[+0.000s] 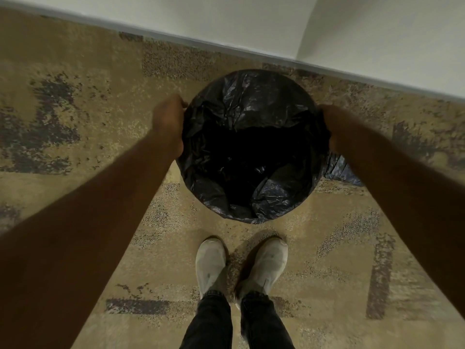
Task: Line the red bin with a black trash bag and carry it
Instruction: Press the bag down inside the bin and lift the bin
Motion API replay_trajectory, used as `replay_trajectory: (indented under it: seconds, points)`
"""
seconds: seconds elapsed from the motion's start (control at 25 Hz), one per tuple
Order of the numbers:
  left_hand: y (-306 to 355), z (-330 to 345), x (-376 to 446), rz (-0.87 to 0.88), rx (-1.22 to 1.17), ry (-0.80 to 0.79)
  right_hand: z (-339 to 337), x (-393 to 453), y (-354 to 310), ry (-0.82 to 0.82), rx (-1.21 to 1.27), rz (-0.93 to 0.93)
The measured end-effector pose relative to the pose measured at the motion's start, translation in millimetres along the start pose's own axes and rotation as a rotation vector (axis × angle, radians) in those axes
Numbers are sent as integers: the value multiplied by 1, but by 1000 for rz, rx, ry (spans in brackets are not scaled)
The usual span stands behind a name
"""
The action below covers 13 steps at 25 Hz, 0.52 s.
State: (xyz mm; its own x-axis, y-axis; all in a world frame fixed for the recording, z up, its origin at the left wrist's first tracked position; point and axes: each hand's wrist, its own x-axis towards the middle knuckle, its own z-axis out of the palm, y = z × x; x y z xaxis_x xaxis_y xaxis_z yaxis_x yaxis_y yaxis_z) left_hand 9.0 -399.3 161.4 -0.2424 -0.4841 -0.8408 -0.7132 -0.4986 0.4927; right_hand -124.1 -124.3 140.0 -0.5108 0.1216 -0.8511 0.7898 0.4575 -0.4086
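A round bin stands on the carpet in front of my feet. A black trash bag [251, 104] covers its whole opening and rim, so none of the bin's red shows. My left hand [169, 123] grips the bag-covered rim on the left side. On the right side, my right hand [336, 124] grips the rim the same way. A loose flap of bag [339, 168] hangs out below my right forearm. The inside of the bag is dark and looks empty.
A white wall with a grey baseboard [251, 52] runs just behind the bin, with a wall corner [302, 34] at the upper right. Patterned tan carpet [88, 122] spreads to both sides. My two light shoes [239, 265] stand just short of the bin.
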Motion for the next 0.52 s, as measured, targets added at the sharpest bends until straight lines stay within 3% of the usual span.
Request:
replay_trajectory:
  seconds: [0.08,0.2,0.28,0.36,0.44,0.52]
  points:
    - [-17,-4,-6,299,124,77,3,-11,12,230,-69,-242]
    - [-48,-13,-22,886,722,314,21,-53,30,573,-222,-750]
    - [-59,-9,-30,1211,974,221,44,-79,43,464,-354,-1068]
    - [-66,2,-29,1349,1201,-58,67,-85,55,145,-635,-1171]
    - [-65,12,-22,1289,1382,-199,81,-77,56,-102,-907,-1087]
    - [-59,16,-11,1164,1386,-212,84,-59,47,-127,-959,-1031]
